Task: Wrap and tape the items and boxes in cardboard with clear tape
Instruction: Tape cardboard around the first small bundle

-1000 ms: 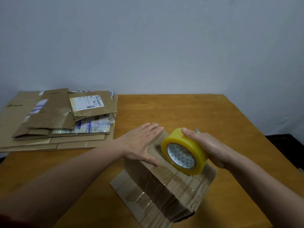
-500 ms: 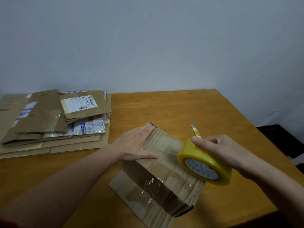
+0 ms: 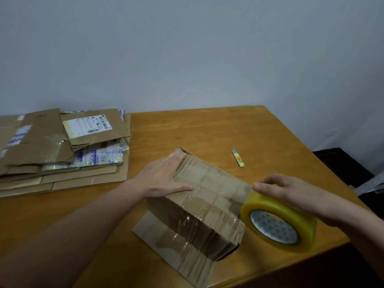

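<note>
A cardboard-wrapped parcel [image 3: 207,206] lies in the middle of the wooden table [image 3: 207,129], with strips of clear tape across its top and front and a loose cardboard flap spread in front of it. My left hand [image 3: 164,177] presses flat on the parcel's far left top, fingers straight. My right hand [image 3: 291,194] grips a yellow roll of clear tape [image 3: 278,221] from above, just off the parcel's right end. Whether a strip of tape runs from the roll to the parcel is too hard to tell.
A stack of flattened cardboard boxes [image 3: 62,150] with shipping labels covers the table's left side. A small yellow box cutter [image 3: 238,157] lies behind the parcel. The table's right edge is close to the roll, with dark floor beyond it.
My right hand has carried the tape roll from on top of the parcel to the right and down, past its right end. My left hand stays pressed on the parcel.
</note>
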